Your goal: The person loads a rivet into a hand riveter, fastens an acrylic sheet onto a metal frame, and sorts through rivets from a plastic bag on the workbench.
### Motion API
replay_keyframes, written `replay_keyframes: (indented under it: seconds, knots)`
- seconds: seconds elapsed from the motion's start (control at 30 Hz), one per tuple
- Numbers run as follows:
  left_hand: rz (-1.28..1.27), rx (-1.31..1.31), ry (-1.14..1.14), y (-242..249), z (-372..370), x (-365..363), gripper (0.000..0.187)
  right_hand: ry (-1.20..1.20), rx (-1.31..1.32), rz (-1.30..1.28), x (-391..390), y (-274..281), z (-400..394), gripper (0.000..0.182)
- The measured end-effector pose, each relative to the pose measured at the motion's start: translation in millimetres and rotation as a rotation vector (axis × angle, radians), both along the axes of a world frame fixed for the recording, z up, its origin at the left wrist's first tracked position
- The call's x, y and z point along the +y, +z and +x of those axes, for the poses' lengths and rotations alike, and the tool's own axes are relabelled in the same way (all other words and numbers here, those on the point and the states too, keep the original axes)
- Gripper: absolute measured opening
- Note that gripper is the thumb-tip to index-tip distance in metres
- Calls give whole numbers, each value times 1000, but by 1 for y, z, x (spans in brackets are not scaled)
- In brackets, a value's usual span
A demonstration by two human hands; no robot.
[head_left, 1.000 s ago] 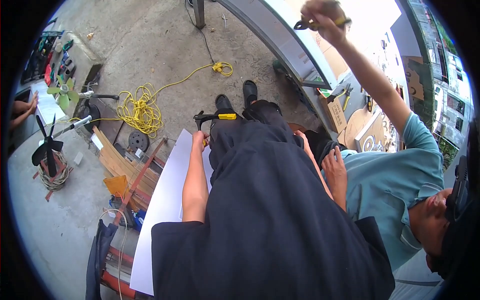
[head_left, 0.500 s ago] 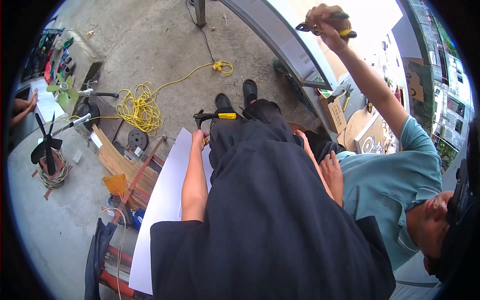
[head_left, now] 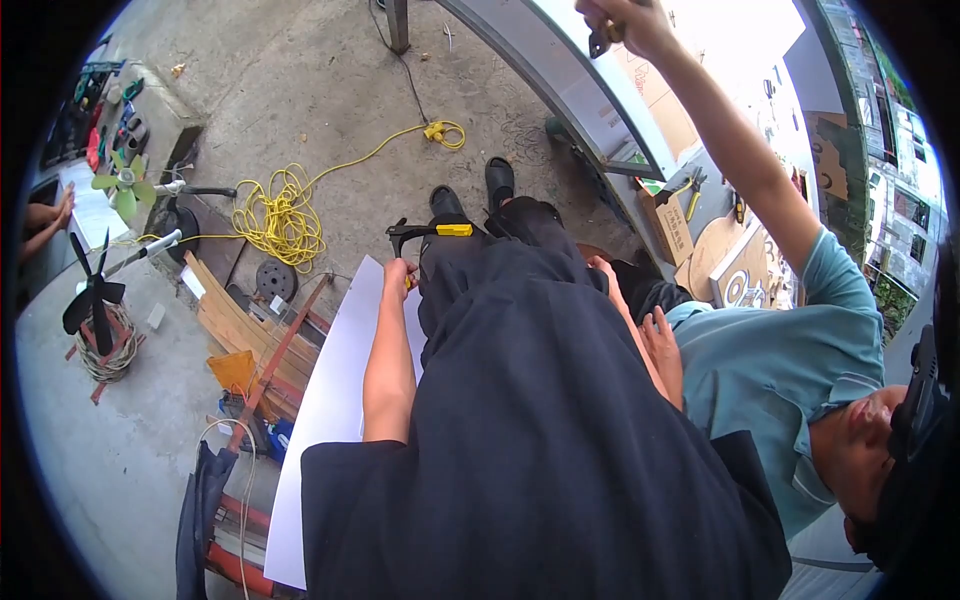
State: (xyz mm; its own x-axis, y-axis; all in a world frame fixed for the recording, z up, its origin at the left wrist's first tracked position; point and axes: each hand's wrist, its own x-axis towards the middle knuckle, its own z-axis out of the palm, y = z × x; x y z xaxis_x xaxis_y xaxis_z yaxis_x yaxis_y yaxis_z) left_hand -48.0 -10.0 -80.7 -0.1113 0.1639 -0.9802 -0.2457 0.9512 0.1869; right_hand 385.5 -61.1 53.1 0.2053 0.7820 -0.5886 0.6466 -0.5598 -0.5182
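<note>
Another person's raised hand (head_left: 620, 22) has shifted toward the top edge. Your left hand (head_left: 397, 271) grasps the tool (head_left: 430, 231) by your leg (head_left: 447, 262); it is probably stiff, head-heavy, best held by its handle (head_left: 408, 283). Your right hand's (head_left: 603, 270) state I cannot tell.

A concrete floor (head_left: 300, 60) holds a tangled yellow cord (head_left: 282, 226). A black disc (head_left: 270, 276) lies just beside it.

The premises are presenting as a workshop: yellow cable (head_left: 280, 222) is lying tangled on concrete floor (head_left: 320, 90) at ten o'clock, wooden boards (head_left: 238, 328) are resting at nine, pliers (head_left: 692, 202) at two.
</note>
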Motion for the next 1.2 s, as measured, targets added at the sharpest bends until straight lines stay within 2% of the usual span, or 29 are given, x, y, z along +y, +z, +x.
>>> replay_keyframes:
  seconds: [0.07,0.13,0.17,0.23,0.3,0.37,0.43,0.47,0.53,0.57,0.63,0.67,0.73,0.77,0.83,1.0,1.07,1.1,1.17,1.2]
  knots:
    - [-5,3,-6,-4,-1,1,3,-18,11,42,3,1,-5,22]
    - [21,5,7,-3,0,1,2,8,-109,206,25,14,-12,12]
    - [19,5,8,-3,1,1,2,98,-181,357,41,17,-8,9]
    - [19,4,14,-2,-1,2,2,127,-295,575,85,69,-28,7]
    - [8,1,9,-1,-1,3,2,191,-380,756,132,97,-31,10]
    - [2,-2,2,2,-2,7,2,289,-525,876,182,119,-29,28]
    - [14,-2,1,10,-3,8,4,489,-656,893,221,128,-22,51]
    - [14,-4,-3,8,-4,7,4,486,-660,891,237,127,-17,51]
    - [11,-38,4,2,-9,6,3,604,-668,902,265,124,-7,63]
    - [10,-43,14,-1,-8,7,3,602,-719,746,274,125,-1,68]
    - [32,17,12,-4,-11,-1,9,465,-529,321,280,118,5,72]
    - [18,12,1,-6,-13,-2,14,469,-529,317,281,113,6,72]
    - [1,27,17,-6,-12,-7,12,623,-732,659,282,108,8,74]
    - [-8,46,28,-7,-10,-9,9,629,-735,656,284,106,11,74]
    - [-20,20,22,-3,-5,-16,4,646,-716,824,283,106,9,72]
    - [-55,-2,136,-10,3,-36,5,626,-683,703,281,113,4,72]
    - [-55,-9,154,-11,7,-41,5,417,-443,264,279,128,-4,72]
    - [-48,-7,154,-4,8,-42,6,424,-445,261,279,122,0,72]
    - [-39,-5,160,-2,10,-42,6,645,-706,756,284,103,11,73]
    - [-39,-2,159,-4,10,-44,7,643,-686,752,283,104,10,74]
